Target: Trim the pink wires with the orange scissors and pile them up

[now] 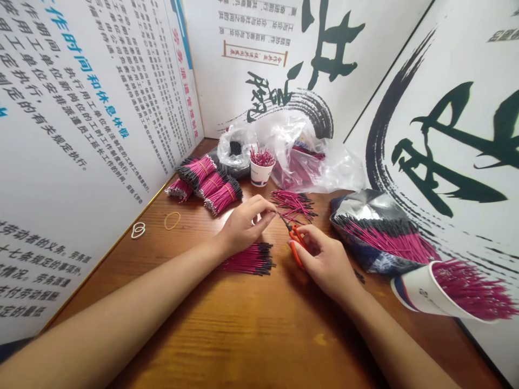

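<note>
My right hand is closed around the orange handles of a pair of scissors, its blades pointing up and left. At the blade tips, my left hand pinches something too small to make out. Beneath my left hand lies a row of magenta wires with black ends, side by side on the table. Just beyond the scissors is a loose pile of magenta wires.
Banded wire bundles are stacked at the back left near rubber bands. An upright paper cup and plastic bags stand behind. To the right are an opened bag of wires and a tipped paper cup. Printed panels enclose the table.
</note>
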